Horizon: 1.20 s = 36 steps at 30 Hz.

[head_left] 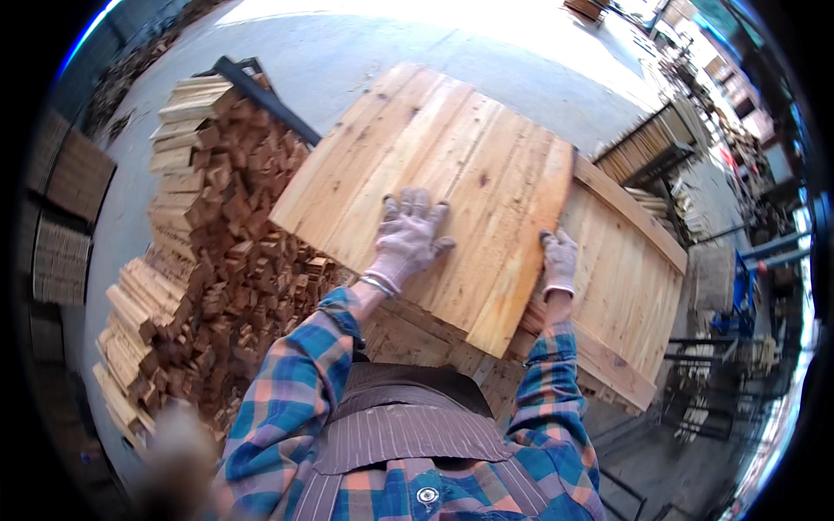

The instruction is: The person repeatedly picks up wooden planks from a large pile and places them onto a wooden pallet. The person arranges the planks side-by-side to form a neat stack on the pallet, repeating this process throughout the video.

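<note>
A wide panel of joined wooden boards (434,174) lies tilted in front of me, its right edge overlapping a second wooden panel. My left hand (408,234), in a pale work glove with dark fingertips, rests flat on the top panel, fingers spread. At that panel's right edge, my gloved right hand (559,260) grips the side, the thumb at the rim and the other fingers partly hidden. Beneath and to the right sits the second panel (621,278), with wooden battens (630,213) across its ends.
Left of me stands a large heap of short wood pieces (243,200), with stacked slats (152,295) along its outer side. A dark bar (268,100) leans near its top. Racks of boards (651,143) and metal frames (721,356) stand to the right. A blurred shape (178,460) is at lower left.
</note>
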Each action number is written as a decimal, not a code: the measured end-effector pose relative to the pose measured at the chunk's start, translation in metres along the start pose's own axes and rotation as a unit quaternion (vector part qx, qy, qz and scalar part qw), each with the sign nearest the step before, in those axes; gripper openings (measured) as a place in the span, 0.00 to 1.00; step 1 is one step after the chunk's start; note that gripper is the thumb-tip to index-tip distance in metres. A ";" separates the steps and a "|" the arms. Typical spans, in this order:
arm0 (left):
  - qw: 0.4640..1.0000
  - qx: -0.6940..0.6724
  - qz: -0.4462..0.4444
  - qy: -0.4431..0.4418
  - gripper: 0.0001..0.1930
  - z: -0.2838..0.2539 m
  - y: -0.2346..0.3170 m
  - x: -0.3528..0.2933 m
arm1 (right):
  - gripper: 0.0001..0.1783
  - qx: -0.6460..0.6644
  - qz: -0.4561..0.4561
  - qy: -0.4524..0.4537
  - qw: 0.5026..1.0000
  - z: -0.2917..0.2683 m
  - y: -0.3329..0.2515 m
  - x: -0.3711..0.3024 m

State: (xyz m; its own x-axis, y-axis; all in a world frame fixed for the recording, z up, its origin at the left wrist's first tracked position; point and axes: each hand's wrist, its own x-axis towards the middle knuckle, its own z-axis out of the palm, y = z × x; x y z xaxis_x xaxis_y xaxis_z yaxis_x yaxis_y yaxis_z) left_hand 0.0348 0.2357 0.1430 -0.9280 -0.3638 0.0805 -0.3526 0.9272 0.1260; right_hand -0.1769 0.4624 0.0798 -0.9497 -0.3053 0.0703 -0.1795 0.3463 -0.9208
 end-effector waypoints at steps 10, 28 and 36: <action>0.994 -0.108 -0.002 -0.033 0.43 0.016 -0.001 0.003 | 0.23 -0.187 -0.072 -0.120 0.972 -0.030 0.063 0.046; 0.446 -0.451 -0.541 0.552 0.45 -0.028 -0.338 -0.362 | 0.36 0.022 -0.054 -0.701 0.710 0.380 -0.243 -0.282; 0.103 -0.502 -0.512 0.690 0.42 0.006 -0.499 -0.541 | 0.51 -0.168 -0.205 -0.791 0.551 0.678 -0.365 -0.467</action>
State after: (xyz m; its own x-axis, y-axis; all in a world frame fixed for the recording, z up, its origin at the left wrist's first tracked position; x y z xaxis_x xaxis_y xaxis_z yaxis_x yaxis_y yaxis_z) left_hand 0.7119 -0.0293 0.0306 0.6779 -0.5335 -0.5058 0.6511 0.1162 0.7500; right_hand 0.5062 -0.1228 0.1231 0.5539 -0.7175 -0.4224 -0.5860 0.0244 -0.8099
